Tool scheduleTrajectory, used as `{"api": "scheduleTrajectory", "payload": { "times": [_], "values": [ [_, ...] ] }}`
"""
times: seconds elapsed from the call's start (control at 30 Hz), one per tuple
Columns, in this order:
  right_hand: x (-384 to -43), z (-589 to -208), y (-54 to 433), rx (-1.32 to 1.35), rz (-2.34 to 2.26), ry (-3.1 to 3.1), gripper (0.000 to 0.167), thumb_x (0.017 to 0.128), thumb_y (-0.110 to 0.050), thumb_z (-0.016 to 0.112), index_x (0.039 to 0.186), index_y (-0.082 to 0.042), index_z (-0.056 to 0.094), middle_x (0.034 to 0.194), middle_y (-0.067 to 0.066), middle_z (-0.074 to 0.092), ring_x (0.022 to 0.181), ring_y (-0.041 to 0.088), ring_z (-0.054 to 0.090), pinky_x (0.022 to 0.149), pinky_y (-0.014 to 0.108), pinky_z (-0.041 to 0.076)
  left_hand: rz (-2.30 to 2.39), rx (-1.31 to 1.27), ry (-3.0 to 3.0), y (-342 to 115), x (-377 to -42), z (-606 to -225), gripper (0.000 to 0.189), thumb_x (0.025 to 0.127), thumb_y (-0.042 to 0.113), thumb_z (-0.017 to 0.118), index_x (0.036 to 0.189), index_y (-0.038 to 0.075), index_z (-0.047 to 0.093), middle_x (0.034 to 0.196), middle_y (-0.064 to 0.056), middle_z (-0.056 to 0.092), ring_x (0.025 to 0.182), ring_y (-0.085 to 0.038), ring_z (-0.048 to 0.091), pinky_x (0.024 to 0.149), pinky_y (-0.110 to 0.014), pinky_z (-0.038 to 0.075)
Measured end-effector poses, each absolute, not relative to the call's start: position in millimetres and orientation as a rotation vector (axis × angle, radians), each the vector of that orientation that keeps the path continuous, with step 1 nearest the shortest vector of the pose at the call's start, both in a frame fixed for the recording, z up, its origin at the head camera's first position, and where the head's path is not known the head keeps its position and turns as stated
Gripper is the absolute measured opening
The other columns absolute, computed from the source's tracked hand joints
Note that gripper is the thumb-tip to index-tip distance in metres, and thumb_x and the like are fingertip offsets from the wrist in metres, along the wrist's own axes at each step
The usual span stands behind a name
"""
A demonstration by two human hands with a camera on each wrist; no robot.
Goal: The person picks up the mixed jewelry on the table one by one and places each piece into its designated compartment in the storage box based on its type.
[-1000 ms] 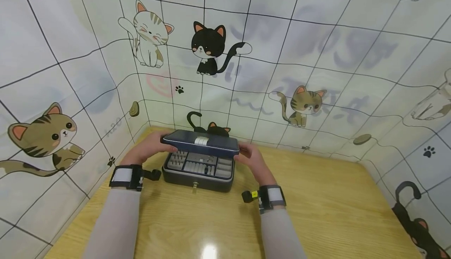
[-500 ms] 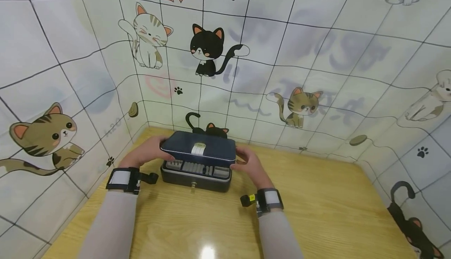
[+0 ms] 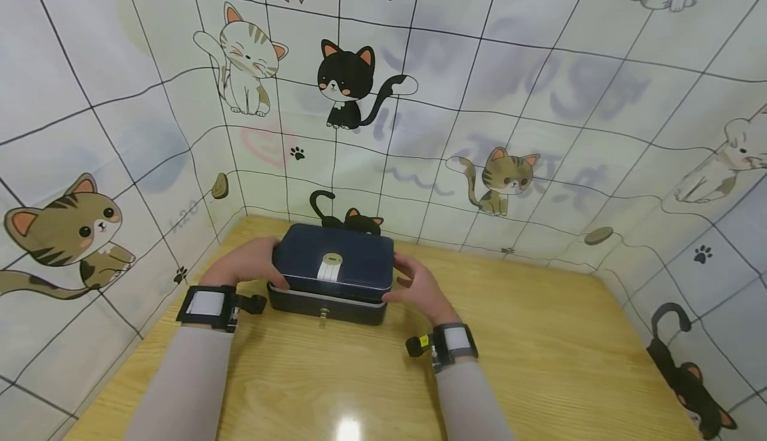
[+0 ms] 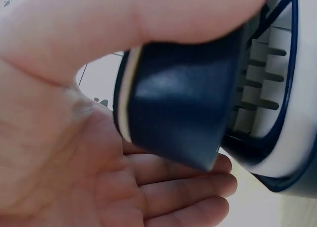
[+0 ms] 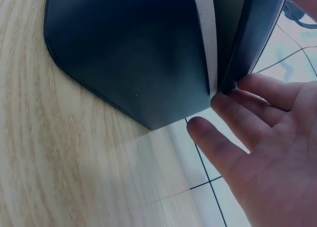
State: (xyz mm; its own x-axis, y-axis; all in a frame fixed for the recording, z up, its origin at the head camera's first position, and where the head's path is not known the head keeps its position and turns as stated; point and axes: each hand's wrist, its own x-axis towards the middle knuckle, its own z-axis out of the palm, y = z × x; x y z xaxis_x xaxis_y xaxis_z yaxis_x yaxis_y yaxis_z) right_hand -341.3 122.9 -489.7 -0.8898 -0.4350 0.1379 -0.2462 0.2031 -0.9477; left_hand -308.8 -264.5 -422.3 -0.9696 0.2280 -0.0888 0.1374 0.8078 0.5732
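Note:
A dark blue box lid (image 3: 362, 258) with a gold oval lock plate (image 3: 332, 259) lies tilted low over the box base (image 3: 353, 312). A narrow gap shows between them at the front. My left hand (image 3: 250, 262) holds the lid's left end, thumb at the front. In the left wrist view, grey slotted lining (image 4: 257, 85) shows inside the base beyond the lid's side (image 4: 178, 98). At the lid's right end my right hand (image 3: 421, 291) holds it, thumb at the front corner. The right wrist view has fingertips (image 5: 225, 105) by the hinge side of the base (image 5: 129, 53).
The box stands on a wooden table (image 3: 539, 348) near the back left corner. A cloth printed with cats and grid lines (image 3: 431, 121) hangs behind and at both sides. A small metal clasp (image 3: 323, 314) hangs at the base's front.
Both hands have brought the lid forward and down over the base. The lined compartments, seen a second ago, are now covered in the head view.

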Motion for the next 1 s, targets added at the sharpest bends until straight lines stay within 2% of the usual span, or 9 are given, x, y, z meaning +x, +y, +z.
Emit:
{"api": "scheduleTrajectory", "payload": {
  "times": [0.43, 0.7, 1.0],
  "values": [
    [-335.1, -486.2, 122.1, -0.640, -1.696, 2.345, 0.105, 0.070, -0.005, 0.095, 0.160, -0.005, 0.042, 0.167, 0.015, 0.044, 0.154, 0.038, 0.044, 0.122, 0.053, 0.041, 0.808, 0.238, 2.860, -260.8, -309.4, -424.3, 0.096, 0.055, 0.030, 0.102, 0.131, -0.008, 0.056, 0.125, -0.022, 0.070, 0.112, -0.035, 0.066, 0.103, -0.056, 0.052],
    [-334.3, -486.4, 120.5, -0.645, -1.651, 2.373, 0.107, 0.069, -0.003, 0.096, 0.160, -0.005, 0.041, 0.167, 0.014, 0.044, 0.153, 0.038, 0.045, 0.120, 0.052, 0.044, 0.755, 0.207, 2.860, -257.8, -310.0, -428.5, 0.095, 0.057, 0.027, 0.101, 0.133, -0.008, 0.057, 0.128, -0.022, 0.069, 0.114, -0.035, 0.065, 0.103, -0.056, 0.053],
    [-333.4, -487.9, 121.6, -0.629, -1.636, 2.383, 0.105, 0.070, -0.004, 0.096, 0.160, -0.007, 0.042, 0.167, 0.013, 0.044, 0.153, 0.039, 0.045, 0.119, 0.053, 0.044, 0.782, 0.204, 2.849, -254.9, -307.8, -427.3, 0.086, 0.054, 0.023, 0.102, 0.125, -0.004, 0.062, 0.121, -0.017, 0.072, 0.106, -0.031, 0.065, 0.098, -0.053, 0.055]
  ]
}}
